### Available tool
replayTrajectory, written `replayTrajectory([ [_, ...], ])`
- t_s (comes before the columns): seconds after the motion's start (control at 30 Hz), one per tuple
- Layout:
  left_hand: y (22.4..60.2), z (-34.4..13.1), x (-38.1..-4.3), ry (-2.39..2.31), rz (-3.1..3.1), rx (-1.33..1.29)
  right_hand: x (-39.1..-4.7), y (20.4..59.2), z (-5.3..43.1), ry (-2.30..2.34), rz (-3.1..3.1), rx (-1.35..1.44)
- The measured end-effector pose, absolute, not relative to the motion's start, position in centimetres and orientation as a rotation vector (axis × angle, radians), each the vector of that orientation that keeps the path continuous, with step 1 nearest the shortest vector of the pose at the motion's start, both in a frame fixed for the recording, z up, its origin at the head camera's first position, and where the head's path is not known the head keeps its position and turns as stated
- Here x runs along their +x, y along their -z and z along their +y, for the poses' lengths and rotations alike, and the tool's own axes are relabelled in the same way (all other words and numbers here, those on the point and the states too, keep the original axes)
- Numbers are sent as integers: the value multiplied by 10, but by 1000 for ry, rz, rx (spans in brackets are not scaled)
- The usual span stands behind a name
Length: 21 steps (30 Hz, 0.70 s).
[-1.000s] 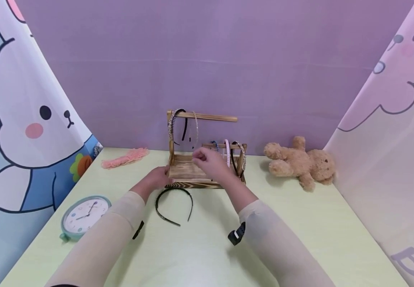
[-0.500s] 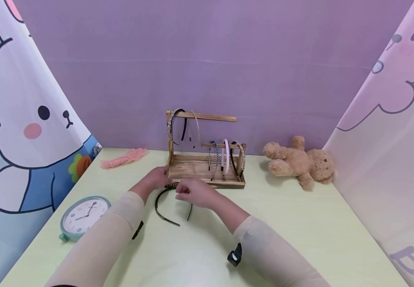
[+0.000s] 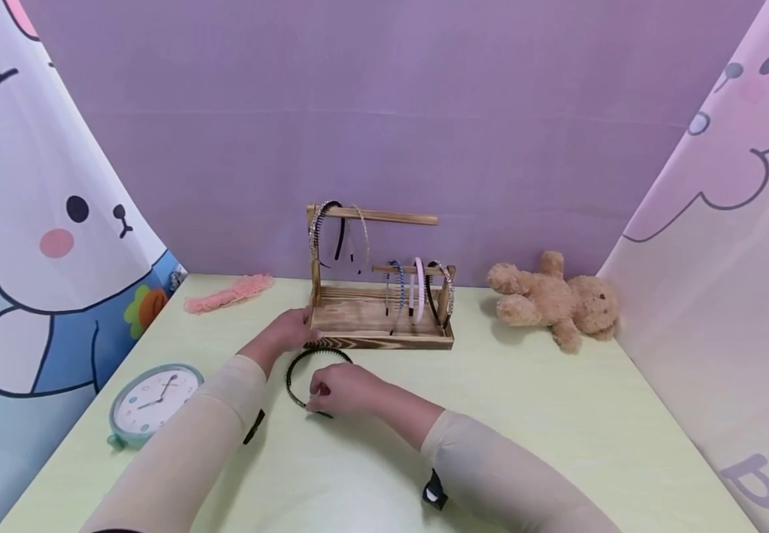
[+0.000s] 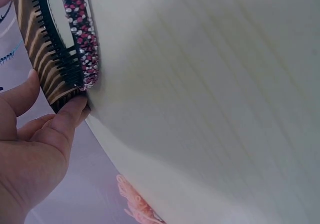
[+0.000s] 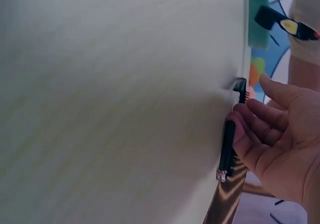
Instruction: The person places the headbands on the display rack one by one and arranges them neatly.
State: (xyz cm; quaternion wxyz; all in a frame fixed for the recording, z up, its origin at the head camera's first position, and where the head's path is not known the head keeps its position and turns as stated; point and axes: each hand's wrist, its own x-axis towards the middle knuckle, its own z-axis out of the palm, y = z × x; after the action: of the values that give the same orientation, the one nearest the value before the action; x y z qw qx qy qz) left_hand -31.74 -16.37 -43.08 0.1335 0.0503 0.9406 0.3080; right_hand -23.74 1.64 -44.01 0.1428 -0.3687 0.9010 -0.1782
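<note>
My left hand point(image 3: 284, 333) grips the left front corner of a wooden headband stand point(image 3: 351, 320); in the left wrist view, thumb and fingers point(image 4: 70, 115) lie on either side of its striped wood. On the table before it is a black toothed headband point(image 3: 296, 396), covered in red and white sparkles point(image 4: 82, 38). My right hand point(image 3: 347, 390) is over the headband's right side and hides part of it. In the right wrist view its fingers point(image 5: 245, 134) are bent beside a black headband end point(image 5: 227, 146), the thumb apart from them.
Several headbands hang on the stand's upper bar point(image 3: 400, 219) and lower bar, including a pink headband point(image 3: 420, 292). A teddy bear point(image 3: 553, 300) lies to the right. Pink yarn point(image 3: 227, 294) and a green-rimmed clock point(image 3: 156, 403) are on the left.
My right hand has moved from in front of the stand's hanging headbands down toward me, to the headband on the table. My left hand stays on the stand's corner.
</note>
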Motion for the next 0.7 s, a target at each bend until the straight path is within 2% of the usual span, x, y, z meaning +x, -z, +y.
replayTrajectory([
  [0.33,433,-163,-318,-923,2695,135,-223,448,9,203,2710,-1104],
  [0.7,432,-163,-317,-924,2711,138,-215,426,24,3,2557,-1005],
])
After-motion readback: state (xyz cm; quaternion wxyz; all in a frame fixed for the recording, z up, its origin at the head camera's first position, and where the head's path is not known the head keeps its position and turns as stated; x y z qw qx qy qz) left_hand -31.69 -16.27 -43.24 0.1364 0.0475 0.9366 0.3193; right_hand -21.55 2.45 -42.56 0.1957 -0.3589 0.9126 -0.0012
